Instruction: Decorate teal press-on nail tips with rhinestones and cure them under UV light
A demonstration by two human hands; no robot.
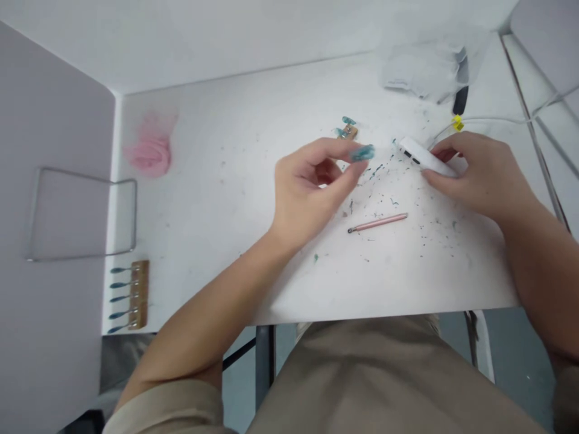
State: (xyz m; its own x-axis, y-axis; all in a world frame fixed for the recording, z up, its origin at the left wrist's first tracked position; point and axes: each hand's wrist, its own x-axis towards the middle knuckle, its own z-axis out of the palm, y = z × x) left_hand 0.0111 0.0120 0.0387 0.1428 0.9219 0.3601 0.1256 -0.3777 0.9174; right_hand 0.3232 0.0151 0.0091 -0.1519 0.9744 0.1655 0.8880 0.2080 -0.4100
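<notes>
Pale walls (253,42) frame a white bench (203,253) strewn with teal flecks (376,172). Left hand (301,202) is pinched on a small teal piece (362,153) above it; right hand (479,175) clamps a white device (420,155) at the piece's three o'clock. Wooden block (351,131) sits toward eleven o'clock, pink pen (377,223) near six, crumpled pink cloth (151,155) at nine

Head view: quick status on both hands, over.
Left hand holds teal piece at fingertips. Right hand grips white device. Pink stick and teal flakes lie on table near hands.
</notes>
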